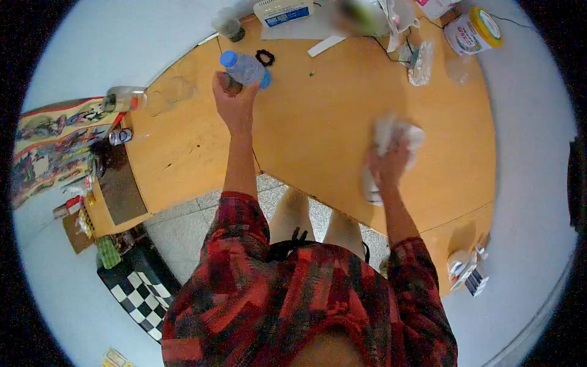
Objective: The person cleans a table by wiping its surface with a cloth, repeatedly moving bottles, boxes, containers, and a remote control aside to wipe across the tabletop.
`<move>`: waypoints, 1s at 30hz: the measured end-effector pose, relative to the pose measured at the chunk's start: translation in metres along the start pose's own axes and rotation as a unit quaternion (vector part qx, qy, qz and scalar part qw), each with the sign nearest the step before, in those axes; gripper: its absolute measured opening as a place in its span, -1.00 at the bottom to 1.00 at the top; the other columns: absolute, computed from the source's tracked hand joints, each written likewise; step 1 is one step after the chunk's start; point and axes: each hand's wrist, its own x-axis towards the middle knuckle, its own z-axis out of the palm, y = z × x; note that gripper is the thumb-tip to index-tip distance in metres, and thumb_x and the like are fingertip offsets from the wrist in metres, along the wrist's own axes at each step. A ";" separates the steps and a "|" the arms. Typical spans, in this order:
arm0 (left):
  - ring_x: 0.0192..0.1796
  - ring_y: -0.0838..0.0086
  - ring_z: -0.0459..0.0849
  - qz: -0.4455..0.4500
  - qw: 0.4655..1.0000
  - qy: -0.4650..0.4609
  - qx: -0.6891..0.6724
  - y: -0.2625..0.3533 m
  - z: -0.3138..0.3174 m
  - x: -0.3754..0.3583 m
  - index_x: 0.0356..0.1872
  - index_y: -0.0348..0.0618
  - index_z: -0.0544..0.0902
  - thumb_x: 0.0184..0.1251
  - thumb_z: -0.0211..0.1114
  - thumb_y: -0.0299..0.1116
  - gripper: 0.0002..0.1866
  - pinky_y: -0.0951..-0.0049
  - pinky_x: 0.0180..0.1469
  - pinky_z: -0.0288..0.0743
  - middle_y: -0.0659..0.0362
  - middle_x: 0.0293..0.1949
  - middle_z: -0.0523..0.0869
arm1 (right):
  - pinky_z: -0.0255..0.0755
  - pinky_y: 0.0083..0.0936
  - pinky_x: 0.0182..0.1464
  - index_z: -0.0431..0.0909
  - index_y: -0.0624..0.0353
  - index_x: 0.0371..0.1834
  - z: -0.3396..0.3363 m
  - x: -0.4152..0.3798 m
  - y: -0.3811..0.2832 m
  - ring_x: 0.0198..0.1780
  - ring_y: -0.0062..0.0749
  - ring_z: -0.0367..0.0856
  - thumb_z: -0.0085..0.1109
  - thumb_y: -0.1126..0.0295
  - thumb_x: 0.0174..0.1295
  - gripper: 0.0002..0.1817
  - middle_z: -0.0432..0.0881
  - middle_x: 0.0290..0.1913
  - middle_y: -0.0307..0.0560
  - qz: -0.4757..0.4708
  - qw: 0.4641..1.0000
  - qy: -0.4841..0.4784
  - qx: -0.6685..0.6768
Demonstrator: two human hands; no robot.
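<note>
My left hand (235,110) is at the far left part of the wooden table (306,116), its fingers curled around a clear plastic bottle (246,68) with a blue cap. The bottle is tilted, its cap pointing up and to the left. Part of it is hidden by my fingers. A black beaded band (265,57) lies just beyond the bottle. On the right side, my right hand (391,160) presses a white cloth (413,139) against the tabletop, fingers over the fabric. Hand and cloth are blurred by motion.
At the back edge stand a white router-like box (284,12), a glass cup (230,29) and a yellow-lidded tub (472,32). A clear jar (125,99) and a can (120,136) stand at left. Small white items (465,266) sit at the right front corner.
</note>
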 end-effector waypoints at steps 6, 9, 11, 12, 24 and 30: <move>0.01 0.28 0.53 -0.023 0.990 -0.106 0.087 0.021 0.004 0.031 0.10 -0.23 0.42 -0.23 0.57 -0.24 -0.23 0.30 0.02 0.43 0.05 0.00 0.54 | -0.26 0.03 0.43 0.34 0.08 0.27 0.039 -0.025 -0.157 0.46 0.01 -0.05 0.18 0.04 0.04 -0.30 0.10 0.43 -0.03 -0.247 0.962 -0.117 0.025; -0.04 0.23 0.56 -0.014 0.994 -0.097 0.049 -0.004 0.009 0.040 0.00 -0.22 0.46 -0.26 0.57 -0.19 -0.29 0.28 0.03 0.42 0.05 -0.11 0.59 | -0.24 0.07 0.42 0.35 0.05 0.26 0.035 -0.027 -0.178 0.47 -0.05 -0.06 0.20 0.08 0.03 -0.32 0.11 0.43 -0.02 -0.294 0.931 -0.194 0.097; -0.08 0.22 0.57 -0.060 0.976 -0.119 0.172 -0.003 0.010 0.038 -0.03 -0.22 0.48 -0.25 0.56 -0.20 -0.31 0.28 0.00 0.43 0.07 -0.16 0.61 | -0.23 0.08 0.41 0.34 0.05 0.26 0.016 -0.017 -0.169 0.46 -0.05 -0.03 0.21 0.09 0.03 -0.32 0.13 0.42 -0.01 -0.245 0.950 -0.183 0.068; -0.08 0.22 0.57 -0.054 0.977 -0.129 0.163 -0.005 0.010 0.039 -0.03 -0.22 0.48 -0.25 0.56 -0.20 -0.31 0.28 0.00 0.43 0.07 -0.16 0.61 | -0.22 0.09 0.41 0.33 0.06 0.27 0.006 -0.008 -0.158 0.46 -0.05 -0.01 0.21 0.09 0.03 -0.31 0.16 0.41 0.00 -0.197 0.965 -0.171 0.040; -0.08 0.47 0.61 -0.034 0.982 -0.187 -0.001 0.030 0.021 0.011 -0.02 -0.21 0.53 -0.21 0.57 -0.40 -0.39 0.43 0.00 0.51 0.15 -0.13 0.66 | -0.23 -0.04 0.43 0.41 0.18 0.18 0.005 0.041 0.015 0.43 -0.14 0.07 0.08 0.02 0.11 -0.38 0.20 0.41 -0.20 0.184 0.975 0.112 -0.047; -0.06 0.40 0.62 0.035 0.925 -0.366 -0.097 0.112 0.094 -0.047 0.00 -0.18 0.54 -0.24 0.55 -0.42 -0.38 0.37 0.03 0.51 0.15 -0.11 0.65 | -0.11 -0.03 0.38 0.46 0.17 0.10 -0.008 0.040 0.011 0.35 -0.04 0.18 0.13 0.11 0.02 -0.43 0.30 0.34 -0.17 0.131 0.977 0.167 -0.023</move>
